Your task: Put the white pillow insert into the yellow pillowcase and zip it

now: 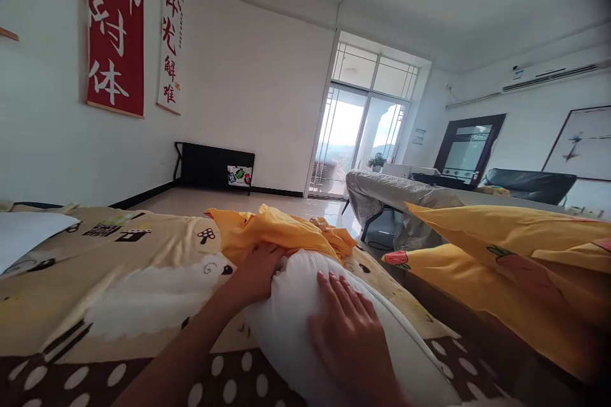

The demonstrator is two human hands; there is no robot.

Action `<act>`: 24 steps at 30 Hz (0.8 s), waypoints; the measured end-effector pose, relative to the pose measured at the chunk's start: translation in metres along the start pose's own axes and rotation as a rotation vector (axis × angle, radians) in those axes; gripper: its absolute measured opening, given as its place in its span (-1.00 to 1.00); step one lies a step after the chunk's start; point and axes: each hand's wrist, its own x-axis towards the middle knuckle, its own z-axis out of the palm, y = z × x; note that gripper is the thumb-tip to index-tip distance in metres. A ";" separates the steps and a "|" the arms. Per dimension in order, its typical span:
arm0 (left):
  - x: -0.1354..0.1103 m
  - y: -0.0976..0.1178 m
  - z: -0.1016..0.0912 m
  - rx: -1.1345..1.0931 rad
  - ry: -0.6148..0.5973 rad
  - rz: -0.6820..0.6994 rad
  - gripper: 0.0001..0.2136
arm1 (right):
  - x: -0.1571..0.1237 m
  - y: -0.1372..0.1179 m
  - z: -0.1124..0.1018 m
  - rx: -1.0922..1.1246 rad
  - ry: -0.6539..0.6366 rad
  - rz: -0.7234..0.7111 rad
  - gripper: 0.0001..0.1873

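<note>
A plump white pillow (291, 311) lies in front of me, its far end inside the opening of a crumpled yellow pillowcase (281, 229). My left hand (260, 270) is closed on the pillowcase's near edge, at the left side of the pillow; some of its fingertips are hidden by cloth. On top of the pillow rests my right hand (351, 331), palm down with fingers stretched out and slightly blurred. Beneath everything is a beige bedspread (176, 235) with sheep pictures and a brown polka-dot border.
Filled yellow pillows (482, 273) with carrot prints are stacked to the right. Part of a white pillow (28, 232) shows at the left edge. Beyond the bed stand a plastic-covered table (377, 187) and a black folded piece of furniture (210, 165) against the wall.
</note>
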 end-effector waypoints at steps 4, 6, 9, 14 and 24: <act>0.015 0.007 -0.002 -0.055 0.008 -0.021 -0.71 | 0.019 -0.028 -0.003 -0.077 -0.179 0.249 0.09; 0.016 0.007 0.000 -0.049 0.038 -0.097 -0.78 | 0.024 -0.035 0.005 -0.064 -0.210 0.244 0.05; 0.013 0.003 0.006 -0.093 0.118 -0.220 -0.89 | 0.026 -0.037 0.022 0.053 -0.241 0.160 -0.15; 0.006 -0.009 0.023 -0.347 0.333 -0.336 -0.99 | 0.037 -0.044 0.046 0.181 -0.323 0.067 -0.27; -0.011 0.022 0.042 0.001 0.189 -0.105 -0.89 | 0.045 -0.011 0.088 0.127 -0.345 0.252 -0.69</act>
